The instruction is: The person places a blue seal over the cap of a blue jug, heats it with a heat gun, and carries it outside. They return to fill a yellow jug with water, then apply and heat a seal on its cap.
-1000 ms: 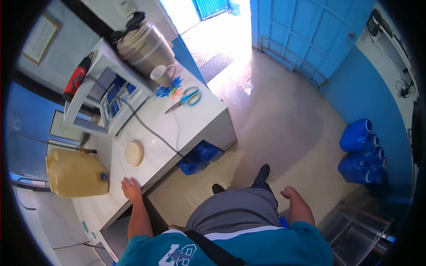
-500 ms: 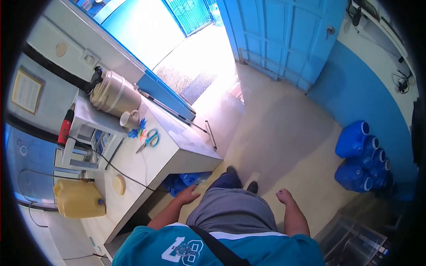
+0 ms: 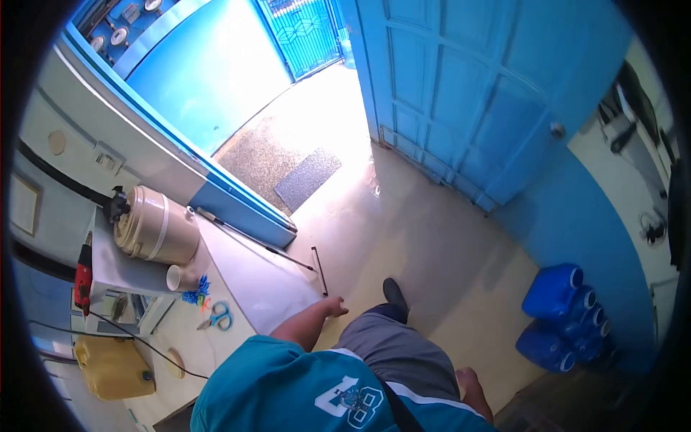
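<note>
My left hand point(image 3: 334, 307) hangs over the floor just past the counter's corner, near the foot of a long-handled squeegee point(image 3: 320, 272). Its fingers are partly apart and nothing is in them. Low beside my right hip is my right hand point(image 3: 468, 378), partly cut off by my body, its fingers too unclear to read. On the counter point(image 3: 234, 273) lie blue-handled scissors point(image 3: 219, 317), with blue clips point(image 3: 196, 291) and a beige mug point(image 3: 181, 278) by a large beige jug point(image 3: 162, 225).
A blue door point(image 3: 461, 93) stands open, with a grey mat point(image 3: 307, 178) outside the doorway. Several blue jugs point(image 3: 551, 291) sit on the floor at the right wall. A yellow container point(image 3: 115, 367) and a red tool point(image 3: 83, 279) are at the left.
My body has moved forward toward the doorway, and the counter and jugs now sit lower in view. My left hand has swung forward past the counter's corner; my right hand has dropped back.
</note>
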